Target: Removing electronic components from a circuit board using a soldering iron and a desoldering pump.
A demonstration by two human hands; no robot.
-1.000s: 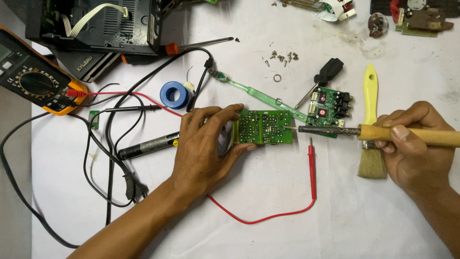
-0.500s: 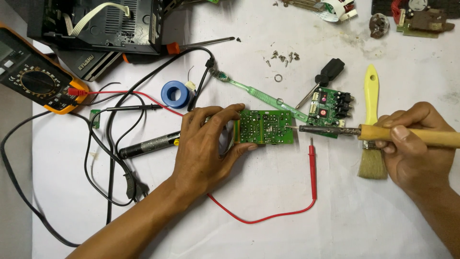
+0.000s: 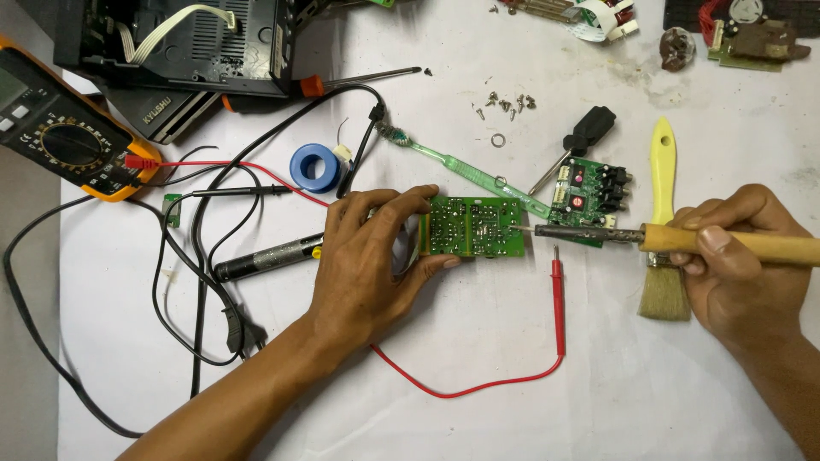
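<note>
My left hand [image 3: 367, 260] grips the left end of a green circuit board [image 3: 474, 228] and holds it solder side up on the white table cover. My right hand [image 3: 739, 269] is closed around the wooden handle of a soldering iron [image 3: 649, 237]. The iron's dark metal tip touches the right edge of the green board. A smaller green board with black sockets [image 3: 589, 192] lies just behind the iron's shaft.
A yellow-handled brush [image 3: 664, 248] lies under the iron. A red probe lead [image 3: 557, 294] runs below the board. At left are a multimeter [image 3: 64, 141], a blue solder spool [image 3: 313, 166], black cables and a dark pen-shaped tool [image 3: 265, 256]. Loose screws [image 3: 504, 104] and a screwdriver [image 3: 581, 141] lie behind.
</note>
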